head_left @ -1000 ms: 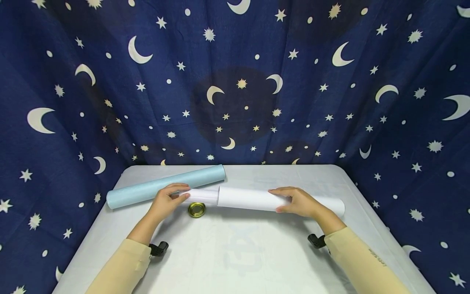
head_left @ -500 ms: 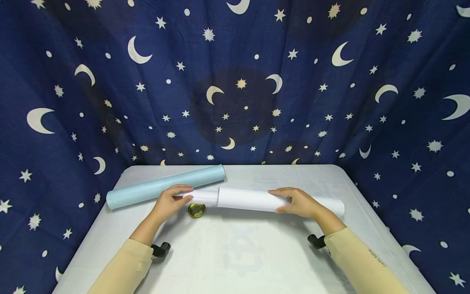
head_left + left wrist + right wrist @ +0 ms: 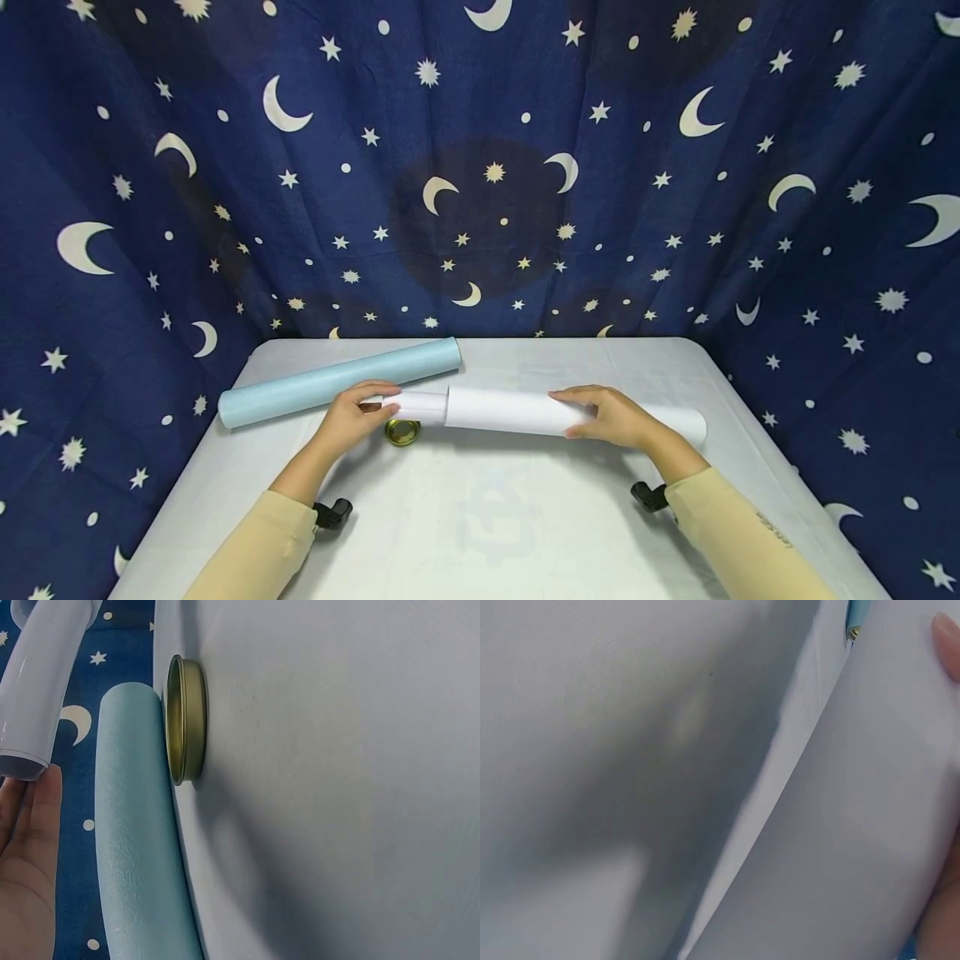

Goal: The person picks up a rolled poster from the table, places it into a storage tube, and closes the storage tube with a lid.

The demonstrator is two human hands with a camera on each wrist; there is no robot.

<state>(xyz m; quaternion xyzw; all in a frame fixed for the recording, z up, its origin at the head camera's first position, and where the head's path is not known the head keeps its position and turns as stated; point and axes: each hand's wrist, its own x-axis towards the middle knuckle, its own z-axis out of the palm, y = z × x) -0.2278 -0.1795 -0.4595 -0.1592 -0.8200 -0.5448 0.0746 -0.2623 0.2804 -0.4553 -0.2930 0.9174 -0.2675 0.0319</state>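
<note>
My left hand (image 3: 351, 423) grips the outer end of a rolled white glossy sheet (image 3: 422, 407), fingers behind and thumb in front. The roll's other end sits inside a wider white cardboard tube (image 3: 502, 410). Around that tube's right half curls my right hand (image 3: 611, 418), thumb at the near side and fingers over the far side. The left wrist view shows the hollow end of the roll (image 3: 37, 690) at my fingertips (image 3: 49, 784). In the right wrist view the white tube (image 3: 840, 795) hides most of the right hand.
A light blue tube (image 3: 341, 383) lies slantwise at the back left of the white table (image 3: 480, 517). Just below the roll is a round gold tin lid (image 3: 402, 432), close to the left hand. A dark blue curtain (image 3: 480, 192) with moons and stars surrounds the table.
My left hand has moved slightly right, and less of the roll shows outside the white tube. The right hand and the white tube stay in place.
</note>
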